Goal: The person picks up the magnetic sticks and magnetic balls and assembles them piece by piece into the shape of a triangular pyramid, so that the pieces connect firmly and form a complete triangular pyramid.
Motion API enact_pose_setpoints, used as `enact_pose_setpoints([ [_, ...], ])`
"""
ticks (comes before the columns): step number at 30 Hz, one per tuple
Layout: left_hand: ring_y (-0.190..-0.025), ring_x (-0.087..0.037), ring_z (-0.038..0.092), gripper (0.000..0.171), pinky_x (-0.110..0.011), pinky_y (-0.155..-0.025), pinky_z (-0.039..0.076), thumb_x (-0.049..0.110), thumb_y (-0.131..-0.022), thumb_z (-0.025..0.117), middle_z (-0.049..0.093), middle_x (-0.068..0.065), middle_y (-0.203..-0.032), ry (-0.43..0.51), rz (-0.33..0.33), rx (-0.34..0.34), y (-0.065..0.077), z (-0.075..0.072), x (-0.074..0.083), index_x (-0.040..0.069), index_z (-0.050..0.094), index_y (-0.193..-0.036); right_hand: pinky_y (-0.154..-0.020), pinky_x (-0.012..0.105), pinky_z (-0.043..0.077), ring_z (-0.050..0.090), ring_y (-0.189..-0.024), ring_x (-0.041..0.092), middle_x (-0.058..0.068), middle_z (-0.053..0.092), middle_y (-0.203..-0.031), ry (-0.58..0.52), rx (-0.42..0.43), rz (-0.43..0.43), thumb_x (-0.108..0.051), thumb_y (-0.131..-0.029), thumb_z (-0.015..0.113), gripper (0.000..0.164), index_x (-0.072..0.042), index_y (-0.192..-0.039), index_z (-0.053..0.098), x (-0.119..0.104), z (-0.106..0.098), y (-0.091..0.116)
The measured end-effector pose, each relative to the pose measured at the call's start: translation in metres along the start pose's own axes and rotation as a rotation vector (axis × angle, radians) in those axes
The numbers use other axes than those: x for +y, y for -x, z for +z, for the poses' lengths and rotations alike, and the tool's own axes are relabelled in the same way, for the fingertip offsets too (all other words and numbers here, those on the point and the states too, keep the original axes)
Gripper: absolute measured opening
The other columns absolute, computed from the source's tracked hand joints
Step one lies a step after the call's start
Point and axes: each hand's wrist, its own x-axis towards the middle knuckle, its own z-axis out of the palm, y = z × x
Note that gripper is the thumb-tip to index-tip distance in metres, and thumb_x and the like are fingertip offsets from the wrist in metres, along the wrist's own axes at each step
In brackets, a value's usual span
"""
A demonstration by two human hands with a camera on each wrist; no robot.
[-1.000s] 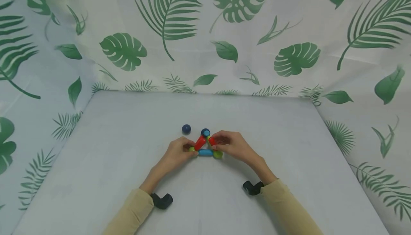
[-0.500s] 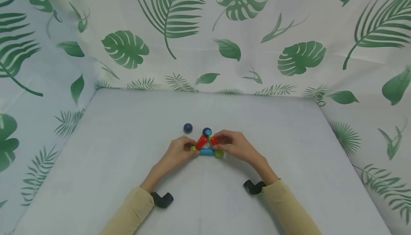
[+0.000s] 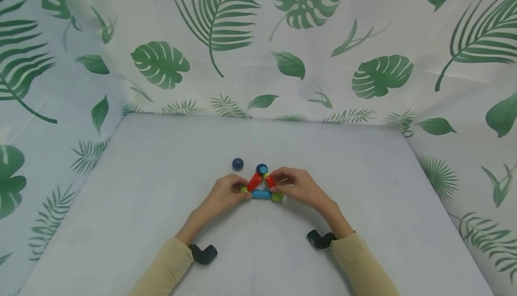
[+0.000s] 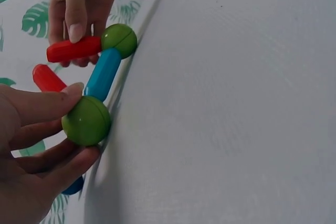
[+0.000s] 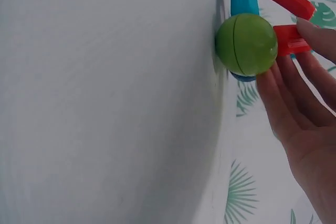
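Observation:
My left hand (image 3: pixel 225 192) grips a green ball (image 4: pixel 86 120) between thumb and fingers. A blue rod (image 3: pixel 261 194) runs from it along the table to a second green ball (image 5: pixel 247 44). My right hand (image 3: pixel 298 186) pinches a red rod (image 5: pixel 292 40) that joins this second ball. Another red rod (image 3: pixel 255 182) slants up from the left ball; the upper ends of the two red rods stand apart in the wrist views. Behind them in the head view sits a dark blue ball (image 3: pixel 261 167) with a light blue rod end facing me, and a yellow-green bit shows beside it.
A loose dark blue ball (image 3: pixel 238 164) lies on the white table (image 3: pixel 161 152), behind and left of the pieces. Leaf-printed cloth (image 3: pixel 242 80) rises along the back and both sides. Black devices (image 3: pixel 203 254) sit at both wrists.
The red rod in my right fingers has turned slightly and shows more of its length. My left hand keeps its grip. The head view has shifted a little.

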Motion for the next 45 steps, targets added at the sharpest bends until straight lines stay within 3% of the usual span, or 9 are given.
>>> enact_pose_setpoints([
  [5, -0.094, -0.017, 0.065, 0.033, -0.033, -0.088, 0.059, 0.013, -0.086, 0.083, 0.072, -0.006, -0.11, 0.03, 0.037, -0.036, -0.001, -0.005, -0.001, 0.005, 0.072, -0.116, -0.095, 0.039, 0.059, 0.069, -0.106, 0.022, 0.004, 0.074, -0.114, 0.032, 0.016, 0.018, -0.018, -0.093, 0.076, 0.028, -0.01, -0.119, 0.071, 0.004, -0.005, 0.005],
  [8, -0.097, -0.017, 0.065, 0.032, -0.035, -0.09, 0.059, 0.016, -0.087, 0.083, 0.072, -0.004, -0.111, 0.04, 0.028, -0.039, -0.001, -0.011, -0.003, 0.007, 0.072, -0.116, -0.094, 0.038, 0.059, 0.068, -0.104, 0.021, 0.003, 0.073, -0.111, 0.046, -0.026, 0.029, -0.016, -0.093, 0.075, 0.025, -0.01, -0.117, 0.071, 0.005, -0.007, 0.008],
  [13, -0.096, -0.016, 0.066, 0.027, -0.034, -0.09, 0.059, 0.014, -0.09, 0.08, 0.072, -0.005, -0.111, 0.014, -0.007, 0.023, -0.005, -0.026, -0.005, 0.008, 0.072, -0.115, -0.091, 0.036, 0.059, 0.068, -0.102, 0.021, 0.004, 0.072, -0.108, 0.091, -0.12, 0.05, -0.012, -0.091, 0.076, 0.023, -0.008, -0.113, 0.069, 0.003, -0.01, 0.012],
  [19, -0.099, -0.025, 0.065, 0.027, -0.038, -0.09, 0.059, 0.006, -0.09, 0.078, 0.069, -0.012, -0.109, -0.088, 0.008, 0.116, -0.03, -0.039, 0.0, 0.003, 0.07, -0.116, -0.091, 0.039, 0.06, 0.069, -0.103, 0.024, 0.007, 0.072, -0.109, 0.127, -0.126, 0.08, -0.011, -0.09, 0.077, 0.023, -0.005, -0.111, 0.069, 0.003, -0.01, 0.012],
  [24, -0.111, -0.031, 0.062, 0.035, -0.042, -0.095, 0.057, 0.01, -0.091, 0.078, 0.065, -0.015, -0.119, -0.166, -0.019, 0.088, -0.05, -0.038, 0.0, 0.002, 0.069, -0.123, -0.094, 0.043, 0.059, 0.069, -0.104, 0.024, 0.007, 0.072, -0.109, 0.134, -0.119, 0.101, -0.009, -0.09, 0.077, 0.023, -0.005, -0.112, 0.069, 0.001, -0.007, 0.013],
  [29, -0.114, -0.031, 0.062, 0.04, -0.04, -0.096, 0.057, 0.01, -0.09, 0.079, 0.063, -0.016, -0.123, -0.229, -0.013, 0.047, -0.06, -0.033, -0.004, 0.001, 0.067, -0.127, -0.095, 0.043, 0.059, 0.068, -0.104, 0.023, 0.006, 0.072, -0.109, 0.147, -0.12, 0.091, -0.01, -0.091, 0.077, 0.024, -0.006, -0.113, 0.069, -0.001, -0.007, 0.012],
  [39, -0.107, -0.03, 0.065, 0.034, -0.041, -0.097, 0.057, 0.006, -0.09, 0.077, 0.065, -0.018, -0.118, -0.219, -0.014, 0.043, -0.061, -0.03, -0.009, -0.001, 0.069, -0.122, -0.096, 0.045, 0.058, 0.069, -0.105, 0.023, 0.005, 0.072, -0.11, 0.154, -0.131, 0.096, -0.007, -0.091, 0.075, 0.024, -0.007, -0.114, 0.07, -0.005, -0.005, 0.012],
  [45, -0.105, -0.027, 0.067, 0.035, -0.038, -0.093, 0.059, 0.008, -0.091, 0.077, 0.067, -0.015, -0.118, -0.171, 0.027, 0.069, -0.057, -0.028, -0.004, 0.001, 0.069, -0.124, -0.096, 0.045, 0.058, 0.069, -0.107, 0.025, 0.007, 0.072, -0.112, 0.16, -0.132, 0.095, -0.007, -0.091, 0.075, 0.024, -0.007, -0.115, 0.07, -0.005, -0.007, 0.013],
])
